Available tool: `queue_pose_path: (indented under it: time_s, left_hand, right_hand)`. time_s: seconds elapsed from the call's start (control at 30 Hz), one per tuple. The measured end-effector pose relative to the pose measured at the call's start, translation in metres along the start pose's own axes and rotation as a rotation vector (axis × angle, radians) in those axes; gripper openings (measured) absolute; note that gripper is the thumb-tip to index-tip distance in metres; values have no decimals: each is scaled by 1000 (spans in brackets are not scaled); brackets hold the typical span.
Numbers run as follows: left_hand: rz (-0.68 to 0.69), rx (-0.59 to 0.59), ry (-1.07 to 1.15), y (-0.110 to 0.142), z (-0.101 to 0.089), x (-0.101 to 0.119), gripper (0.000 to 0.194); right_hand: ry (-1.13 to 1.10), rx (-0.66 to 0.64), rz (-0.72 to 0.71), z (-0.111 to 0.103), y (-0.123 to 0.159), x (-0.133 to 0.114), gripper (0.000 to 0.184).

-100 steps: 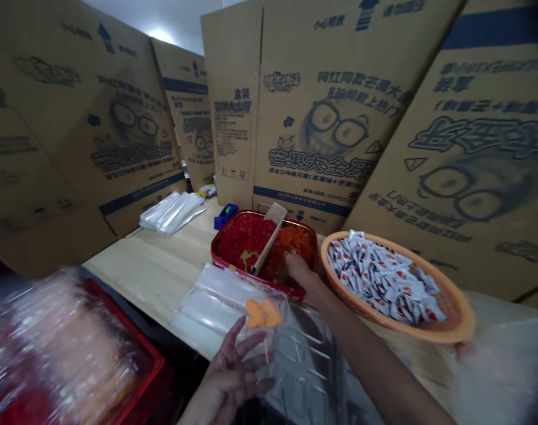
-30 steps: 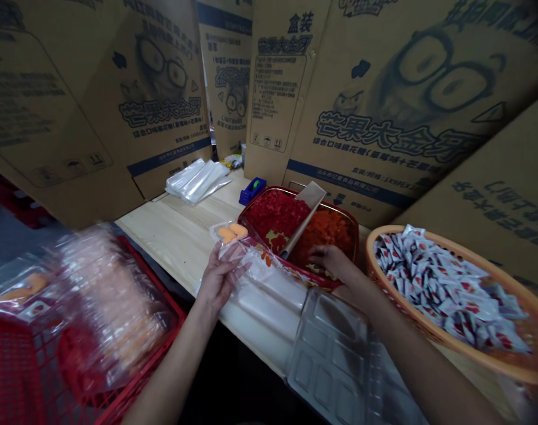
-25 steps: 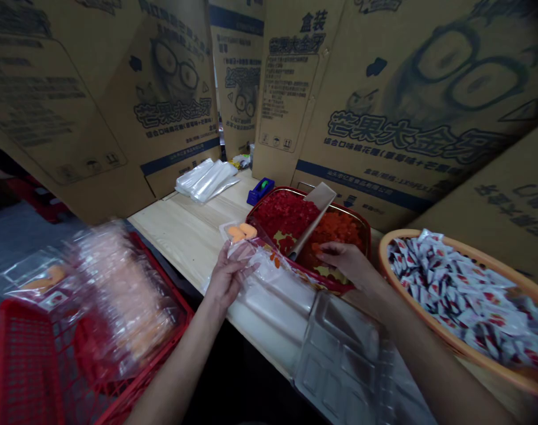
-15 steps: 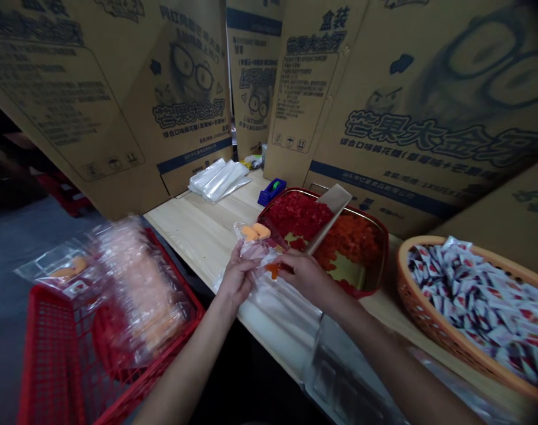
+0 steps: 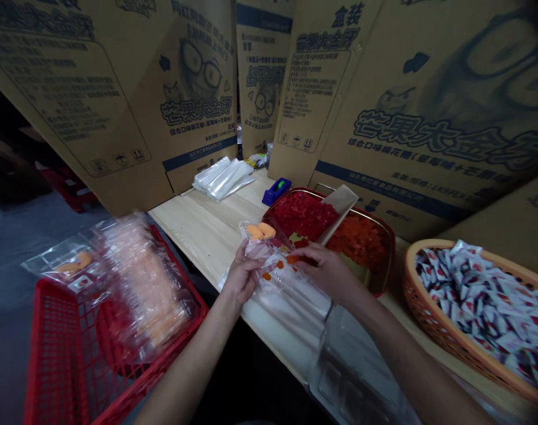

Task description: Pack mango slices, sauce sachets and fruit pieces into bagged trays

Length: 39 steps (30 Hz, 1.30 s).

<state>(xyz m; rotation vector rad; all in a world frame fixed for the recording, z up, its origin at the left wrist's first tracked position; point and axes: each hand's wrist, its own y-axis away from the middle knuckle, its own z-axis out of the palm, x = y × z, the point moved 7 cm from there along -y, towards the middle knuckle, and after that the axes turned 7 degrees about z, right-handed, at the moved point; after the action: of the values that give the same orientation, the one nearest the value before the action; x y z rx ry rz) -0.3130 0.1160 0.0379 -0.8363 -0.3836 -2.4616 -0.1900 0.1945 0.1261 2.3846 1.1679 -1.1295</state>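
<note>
My left hand [image 5: 243, 276] is closed on the edge of a clear plastic bag [image 5: 273, 251]. Peach-orange candies [image 5: 260, 231] show at the bag's far end. Just right of it, my right hand [image 5: 324, 265] has its fingers pinched around a small orange piece [image 5: 292, 259] at the bag's near end. More small orange pieces [image 5: 266, 276] lie on the clear plastic below. Flat clear bags [image 5: 290, 295] are stacked under both hands. Behind the right hand, a red-rimmed tray [image 5: 390, 248] holds red pieces [image 5: 302, 212] and orange pieces [image 5: 359, 236], split by a cardboard divider [image 5: 342, 206].
A red basket [image 5: 51, 348] with filled bags [image 5: 147, 283] stands at left. An orange basket [image 5: 421, 301] of small sachets [image 5: 485, 301] is at right. A blue tape dispenser [image 5: 276, 190] and a bundle of clear bags [image 5: 222, 177] lie behind, before tall cardboard boxes [image 5: 198, 77].
My right hand has shifted right, away from my left hand. Several orange pieces now lie spread on the plastic, where one showed at its fingertips before. My left hand keeps its hold.
</note>
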Motion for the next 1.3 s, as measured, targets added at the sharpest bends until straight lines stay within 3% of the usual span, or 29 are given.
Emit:
queue_pose_path:
  time_s: [0.27, 0.53, 0.83, 1.3]
  left_hand:
    - [-5, 41, -15, 2, 2, 0, 75]
    - [13, 0, -1, 1, 0, 4, 75]
    - [-6, 40, -26, 4, 3, 1, 78]
    - [-6, 28, -22, 4, 6, 1, 75]
  right_hand:
    - [-49, -57, -66, 22, -2, -17, 12]
    - [-73, -4, 37, 0, 5, -3, 14]
    - [-77, -81, -131, 42, -3, -22, 25]
    - [-96, -1, -86, 37, -4, -21, 13]
